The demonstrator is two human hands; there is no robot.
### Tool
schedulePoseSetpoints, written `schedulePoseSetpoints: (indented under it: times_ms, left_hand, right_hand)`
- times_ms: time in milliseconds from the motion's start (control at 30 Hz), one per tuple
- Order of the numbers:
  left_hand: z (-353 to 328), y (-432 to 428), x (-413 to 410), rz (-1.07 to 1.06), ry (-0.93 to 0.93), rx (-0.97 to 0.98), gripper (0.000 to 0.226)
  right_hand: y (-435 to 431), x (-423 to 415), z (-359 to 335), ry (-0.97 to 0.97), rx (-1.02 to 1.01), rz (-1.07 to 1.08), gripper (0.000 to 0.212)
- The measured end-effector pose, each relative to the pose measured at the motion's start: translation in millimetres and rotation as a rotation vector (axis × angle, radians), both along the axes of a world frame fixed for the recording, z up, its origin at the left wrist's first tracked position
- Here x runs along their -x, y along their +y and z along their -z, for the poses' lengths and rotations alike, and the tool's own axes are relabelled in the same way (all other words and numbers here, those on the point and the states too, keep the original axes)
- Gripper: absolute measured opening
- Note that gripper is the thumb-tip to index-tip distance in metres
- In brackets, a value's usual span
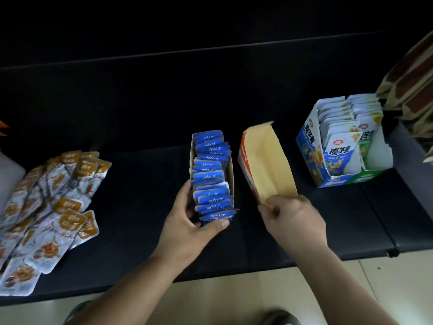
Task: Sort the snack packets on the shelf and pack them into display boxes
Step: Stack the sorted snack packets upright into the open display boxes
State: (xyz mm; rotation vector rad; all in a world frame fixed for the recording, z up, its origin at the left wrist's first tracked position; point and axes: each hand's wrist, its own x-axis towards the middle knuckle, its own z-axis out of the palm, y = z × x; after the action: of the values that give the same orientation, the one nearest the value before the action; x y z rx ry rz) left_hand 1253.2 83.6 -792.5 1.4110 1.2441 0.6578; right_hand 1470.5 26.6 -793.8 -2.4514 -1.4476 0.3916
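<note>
Dim, background black; soft blur thruout; wide-angle bend at edges

Look, blue packets [212, 177] with white script! The empty box [267, 163] shows pale yellow inside, orange and white outside. At left, silver packets [51, 202] splashed with orange. The display box [309, 146]: blue, white, green. All on a black surface [145, 184].
</note>
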Motion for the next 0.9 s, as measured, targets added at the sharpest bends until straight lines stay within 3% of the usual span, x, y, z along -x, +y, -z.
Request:
schedulePoseSetpoints:
  times_ms: [67, 200, 333, 433, 467, 600, 767, 900]
  left_hand:
    - [-0.1, 1.2, -2.9, -0.007, 0.006, 0.007, 0.095]
    - [-0.5, 10.3, -12.2, -0.025, 0.038, -0.006, 0.094]
    - [-0.2, 20.5, -23.6, -0.012, 0.063, 0.006, 0.100]
    - [-2.6, 26.2, -31.8, 0.018, 0.063, 0.058, 0.119]
    - [-3.3, 28.9, -33.1, 0.032, 0.057, 0.077, 0.117]
    - [-4.6, 41.7, -36.5, 0.085, 0.088, 0.104, 0.116]
    - [-5.4, 43.9, -68.4, 0.127, 0.076, 0.068, 0.113]
    - [-9.1, 42.4, -105.5, 0.130, 0.061, 0.092, 0.106]
  right_hand:
    - [-7.7, 2.4, -1.2, 0.017, 0.026, 0.044, 0.041]
    - [-18.2, -0.1, -0.7, 0.053, -0.346, 0.192, 0.030]
    - [-10.3, -18.7, -2.8, 0.314, -0.054, 0.292, 0.056]
    - [-12.0, -18.4, -2.2, 0.405, 0.014, 0.286, 0.023]
    - [-16.1, -16.9, -4.2, 0.395, 0.022, 0.287, 0.023]
    - [-49.2, -14.4, -17.8, 0.435, 0.065, 0.201, 0.077]
    - [-89.9, -19.6, -30.7, 0.361, 0.197, 0.205, 0.052]
    - [-106.3, -20.8, -37.2, 0.383, 0.201, 0.215, 0.046]
